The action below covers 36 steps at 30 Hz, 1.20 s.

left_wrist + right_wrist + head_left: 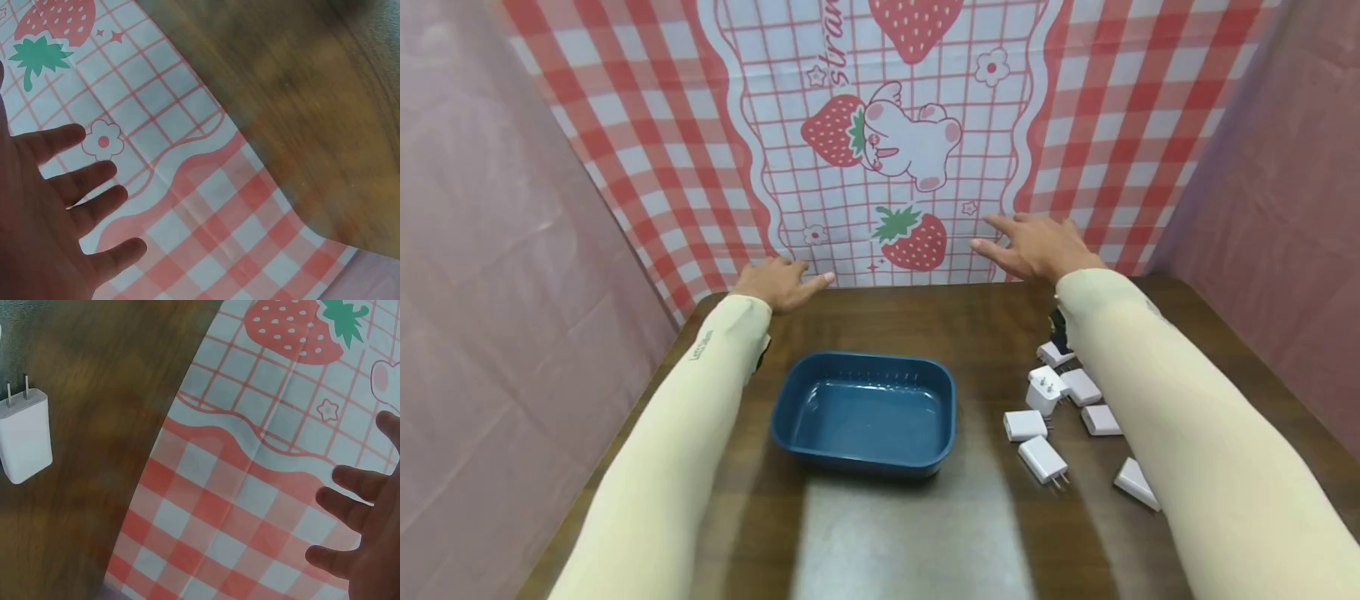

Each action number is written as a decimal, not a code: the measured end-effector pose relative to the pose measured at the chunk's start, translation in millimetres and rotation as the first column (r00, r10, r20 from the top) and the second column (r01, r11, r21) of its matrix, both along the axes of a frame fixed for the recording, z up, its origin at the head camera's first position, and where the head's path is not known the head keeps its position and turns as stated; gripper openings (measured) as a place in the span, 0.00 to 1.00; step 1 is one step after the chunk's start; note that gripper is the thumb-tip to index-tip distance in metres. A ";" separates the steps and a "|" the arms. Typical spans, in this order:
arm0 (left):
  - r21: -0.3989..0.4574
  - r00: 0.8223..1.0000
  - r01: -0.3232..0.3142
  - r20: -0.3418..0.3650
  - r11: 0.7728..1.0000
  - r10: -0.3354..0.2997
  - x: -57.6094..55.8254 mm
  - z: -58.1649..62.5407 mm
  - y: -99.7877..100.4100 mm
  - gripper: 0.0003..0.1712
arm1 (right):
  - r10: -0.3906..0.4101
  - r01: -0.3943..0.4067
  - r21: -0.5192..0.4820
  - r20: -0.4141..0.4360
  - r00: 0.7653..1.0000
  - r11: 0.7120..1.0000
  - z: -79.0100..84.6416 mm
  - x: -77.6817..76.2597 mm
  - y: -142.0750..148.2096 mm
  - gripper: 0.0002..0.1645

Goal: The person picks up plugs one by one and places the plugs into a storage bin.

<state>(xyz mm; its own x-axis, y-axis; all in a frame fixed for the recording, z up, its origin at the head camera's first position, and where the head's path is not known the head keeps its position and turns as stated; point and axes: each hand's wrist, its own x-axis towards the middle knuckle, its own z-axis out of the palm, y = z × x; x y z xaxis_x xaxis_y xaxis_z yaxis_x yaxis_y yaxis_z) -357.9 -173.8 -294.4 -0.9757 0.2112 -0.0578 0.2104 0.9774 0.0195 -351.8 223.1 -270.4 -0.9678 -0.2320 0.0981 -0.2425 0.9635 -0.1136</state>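
Observation:
Both hands are raised with fingers spread and hold nothing. My left hand [777,283] is above the table's far left part, beyond the blue tray [862,467]; its fingers [94,181] show against the printed cloth in the left wrist view. Higher up on the other side, my right hand [1037,246] hangs in front of the cloth. Several white plug adapters [1026,426] lie loosely grouped on the table, below and beside my right forearm, which may hide some. In the right wrist view one white adapter [25,437] shows its two metal prongs.
The brown wooden table [745,517] carries the tray at its middle and the adapters at the right. A red-and-white checked cloth with strawberries [880,150] hangs at the back edge. Pink curtains [512,292] flank both sides.

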 end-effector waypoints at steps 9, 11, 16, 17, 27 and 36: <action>0.012 0.998 0.050 -0.044 0.999 -0.049 3.6 -5.0 -3.8 0.49 | 0.024 -0.024 0.049 -0.002 1.000 0.999 -10.1 8.0 1.3 0.50; 0.029 0.998 0.059 -0.036 0.998 -0.058 4.7 -6.6 -5.2 0.49 | 0.024 -0.025 0.048 0.012 1.000 0.999 -13.5 9.7 0.8 0.51; 0.077 0.996 0.085 -0.035 0.993 -0.083 8.1 -13.7 -9.7 0.45 | 0.030 -0.033 0.051 0.053 0.998 0.998 -22.7 14.9 -2.0 0.52; 0.080 0.996 0.089 -0.038 0.993 -0.086 9.0 -15.5 -10.5 0.43 | 0.033 -0.036 0.050 0.057 0.998 0.998 -24.7 16.1 -2.6 0.51; 0.123 0.995 0.098 -0.048 0.988 -0.093 25.9 -31.9 -12.6 0.37 | 0.064 -0.066 0.074 0.026 0.998 0.995 -43.3 39.7 -6.0 0.30; 0.211 0.995 0.098 -0.040 0.973 -0.092 54.1 -53.2 -20.1 0.32 | 0.138 -0.138 0.097 0.013 0.990 0.986 -55.2 59.4 -7.8 0.23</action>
